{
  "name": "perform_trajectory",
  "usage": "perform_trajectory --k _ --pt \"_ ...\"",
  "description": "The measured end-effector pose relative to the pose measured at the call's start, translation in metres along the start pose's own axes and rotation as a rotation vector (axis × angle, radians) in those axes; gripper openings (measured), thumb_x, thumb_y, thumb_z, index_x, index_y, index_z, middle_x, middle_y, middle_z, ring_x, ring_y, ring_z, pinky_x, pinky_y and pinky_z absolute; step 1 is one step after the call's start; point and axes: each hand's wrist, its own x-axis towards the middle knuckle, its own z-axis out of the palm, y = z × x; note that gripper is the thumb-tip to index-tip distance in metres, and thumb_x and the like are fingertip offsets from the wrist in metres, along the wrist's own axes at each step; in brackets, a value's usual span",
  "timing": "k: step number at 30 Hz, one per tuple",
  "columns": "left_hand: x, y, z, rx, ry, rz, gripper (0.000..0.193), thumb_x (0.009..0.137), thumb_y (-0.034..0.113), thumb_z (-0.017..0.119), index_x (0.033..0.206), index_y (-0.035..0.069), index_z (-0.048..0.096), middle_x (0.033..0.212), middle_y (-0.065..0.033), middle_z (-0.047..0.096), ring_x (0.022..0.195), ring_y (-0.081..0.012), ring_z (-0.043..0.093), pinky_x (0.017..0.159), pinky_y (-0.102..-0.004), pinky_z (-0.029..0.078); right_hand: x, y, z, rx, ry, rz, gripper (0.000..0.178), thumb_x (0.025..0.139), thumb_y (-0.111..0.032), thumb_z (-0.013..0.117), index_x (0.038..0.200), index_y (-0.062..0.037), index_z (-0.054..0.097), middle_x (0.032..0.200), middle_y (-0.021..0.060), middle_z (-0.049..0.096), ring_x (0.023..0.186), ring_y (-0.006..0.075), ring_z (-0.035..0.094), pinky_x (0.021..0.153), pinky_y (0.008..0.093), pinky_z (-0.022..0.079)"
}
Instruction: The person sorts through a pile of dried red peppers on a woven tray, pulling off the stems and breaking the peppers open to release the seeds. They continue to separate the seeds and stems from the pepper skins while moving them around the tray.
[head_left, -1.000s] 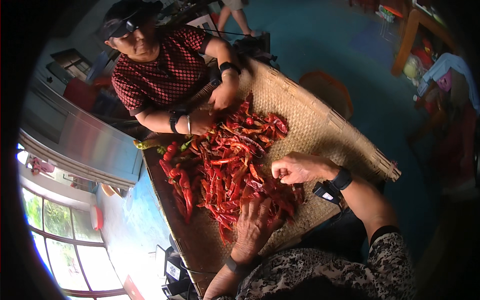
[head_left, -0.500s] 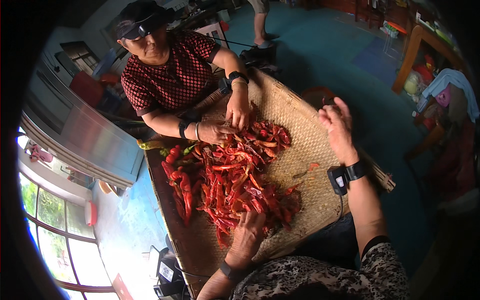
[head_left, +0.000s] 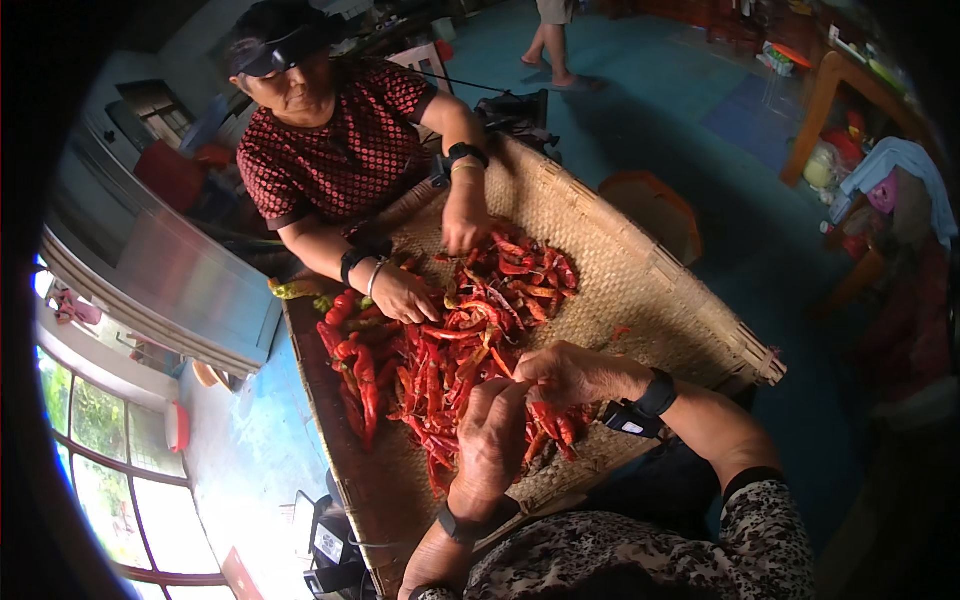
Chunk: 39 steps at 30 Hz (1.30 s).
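A heap of dried red chili peppers [head_left: 430, 370] lies on a woven bamboo mat [head_left: 600, 260]. Above its near right side, my left hand [head_left: 490, 440] and my right hand [head_left: 582, 374] meet at the fingertips. Both are closed in a pinch around a red chili pepper, mostly hidden by my fingers. More red peppers [head_left: 552, 422] show just beneath my right hand. Across the mat, a co-worker's two hands [head_left: 404, 296] touch the far part of the heap.
Plumper red peppers [head_left: 366, 385] and a yellow-green pepper [head_left: 298, 288] lie along the mat's left side. Beyond its right edge a round orange-rimmed basket [head_left: 655, 212] stands on the floor. Someone's legs [head_left: 553, 50] are in the background. Black equipment [head_left: 335, 545] sits at lower left.
My right hand has come down leftward from the mat's right side to meet my left hand, which has risen slightly from the heap. The co-worker's hands have moved apart. The background legs have shifted right.
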Motion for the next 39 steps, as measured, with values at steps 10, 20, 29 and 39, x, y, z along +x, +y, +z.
perform_trajectory --k 10,20,29,39 --pt "-0.011 -0.018 0.003 -0.1 0.002 -0.271 0.049 0.075 -0.004 0.066 0.121 0.004 0.051 0.117 -0.016 0.052 0.096 -0.0263 0.058 0.077 -0.0347 0.053 -0.001 0.01 -0.014 -0.095 0.172 0.045 0.015 0.088 -0.02 0.063 0.084 -0.0059 0.066 0.069 0.0021 0.062 0.057 0.0125 0.055 0.055 0.0307 0.047" --pt "-0.048 -0.027 0.012 0.216 -0.472 -0.038 0.068 0.063 0.022 0.081 0.122 0.006 0.05 0.119 -0.0144 0.048 0.103 -0.0359 0.048 0.084 -0.0439 0.046 -0.025 0.025 -0.093 0.888 1.09 0.242 0.022 0.09 -0.028 0.062 0.1 -0.0088 0.062 0.088 0.0045 0.065 0.072 0.0069 0.055 0.064 0.0215 0.049" --pt "-0.029 -0.043 0.035 0.168 -0.334 0.041 0.024 0.075 0.0 0.057 0.099 0.003 0.054 0.1 -0.0152 0.053 0.087 -0.0339 0.053 0.075 -0.0433 0.047 -0.007 0.017 -0.036 -0.02 0.005 0.365 0.035 0.09 -0.027 0.059 0.116 -0.004 0.058 0.09 0.0076 0.063 0.078 0.0126 0.06 0.063 0.0279 0.053" --pt "-0.001 -0.035 0.027 -0.252 -0.014 -0.192 0.014 0.081 -0.007 0.059 0.091 0.003 0.059 0.086 -0.0086 0.061 0.073 -0.0174 0.06 0.061 -0.0297 0.049 -0.003 0.005 -0.015 -0.064 -0.169 0.356 0.042 0.082 -0.022 0.069 0.119 -0.0059 0.057 0.09 0.0107 0.065 0.082 0.0208 0.063 0.071 0.0344 0.05"
